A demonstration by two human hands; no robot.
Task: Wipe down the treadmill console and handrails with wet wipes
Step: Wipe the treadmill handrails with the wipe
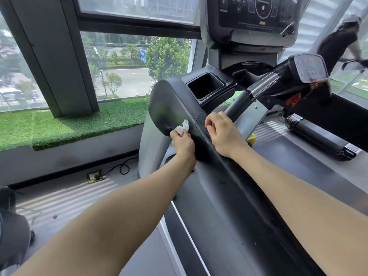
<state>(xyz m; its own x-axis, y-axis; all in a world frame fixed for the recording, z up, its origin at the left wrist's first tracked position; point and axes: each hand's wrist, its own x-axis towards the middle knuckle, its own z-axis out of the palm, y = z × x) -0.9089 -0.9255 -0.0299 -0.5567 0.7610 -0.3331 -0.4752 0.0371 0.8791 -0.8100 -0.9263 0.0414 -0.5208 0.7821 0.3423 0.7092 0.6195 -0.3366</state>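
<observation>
Your left hand [182, 141] pinched the crumpled wet wipe [183, 127] against the dark side handrail [171, 104], your right hand [220, 132] rested loosely curled, empty, and so small a wad risked slipping free.

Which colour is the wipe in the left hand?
White; the wipe, pinched by the left hand, shows in the head view.

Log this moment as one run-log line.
left hand: holds wet wipe against side handrail | right hand: rests on handrail, no wipe | console: untouched
</observation>
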